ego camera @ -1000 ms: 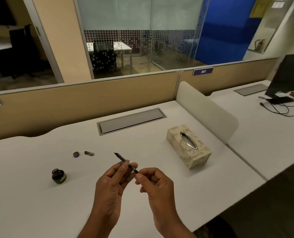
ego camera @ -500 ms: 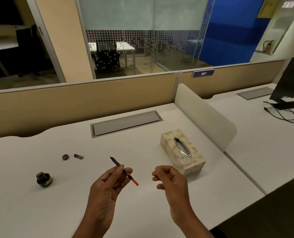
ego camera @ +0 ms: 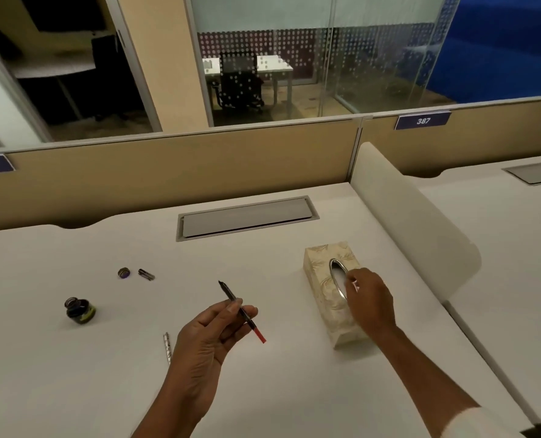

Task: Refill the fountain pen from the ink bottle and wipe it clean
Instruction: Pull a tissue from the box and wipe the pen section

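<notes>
the left hand [ego camera: 206, 339] is raised over the surface [ego camera: 73, 374], its fingers [ego camera: 228, 327] and thumb pinching the fountain pen [ego camera: 228, 294] near its middle; the dark nib end juts up and away beyond the fingers, the red end slants down on their near right side; the right hand [ego camera: 368, 298] rests on top of the tissue box [ego camera: 329, 308], fingers [ego camera: 357, 275] curled at the oval slot and nipping a small pale bit of tissue [ego camera: 355, 285]; the ink bottle [ego camera: 80, 312] stands uncapped well to the left of the left fingers; its round cap [ego camera: 123, 273] and a small metal piece [ego camera: 146, 275] lie side by side, apart, farther back on that side; a slim patterned pen barrel [ego camera: 167, 347] lies flat just left of the left palm.
</notes>
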`<act>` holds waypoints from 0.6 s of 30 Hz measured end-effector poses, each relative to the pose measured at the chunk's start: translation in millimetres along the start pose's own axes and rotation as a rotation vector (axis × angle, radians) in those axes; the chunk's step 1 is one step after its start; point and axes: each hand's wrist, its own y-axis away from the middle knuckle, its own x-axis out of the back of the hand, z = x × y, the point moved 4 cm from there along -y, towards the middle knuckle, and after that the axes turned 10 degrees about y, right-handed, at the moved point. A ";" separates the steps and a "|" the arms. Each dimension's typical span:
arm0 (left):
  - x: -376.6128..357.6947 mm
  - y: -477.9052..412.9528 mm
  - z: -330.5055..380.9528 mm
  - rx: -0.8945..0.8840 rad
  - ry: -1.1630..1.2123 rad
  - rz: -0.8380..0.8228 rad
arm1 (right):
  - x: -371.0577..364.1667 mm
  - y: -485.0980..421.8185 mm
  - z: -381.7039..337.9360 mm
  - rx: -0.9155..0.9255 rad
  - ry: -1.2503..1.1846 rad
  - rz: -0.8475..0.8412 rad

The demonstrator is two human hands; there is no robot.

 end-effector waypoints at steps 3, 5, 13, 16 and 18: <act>-5.6 -1.7 -3.1 0.006 -0.003 0.027 | -14.3 -14.2 1.9 0.079 0.149 -0.115; -7.4 -2.3 -4.4 0.010 -0.008 0.041 | -19.7 -21.6 2.8 0.105 0.225 -0.199; -12.9 -5.1 -6.3 0.019 -0.017 0.066 | -25.3 -44.3 -5.1 0.308 0.498 -0.355; -14.1 -7.7 -5.4 0.021 -0.026 0.063 | -30.6 -49.6 -4.4 0.351 0.556 -0.372; -14.5 -9.2 -4.5 0.020 -0.024 0.065 | -32.4 -52.5 -4.8 0.367 0.578 -0.374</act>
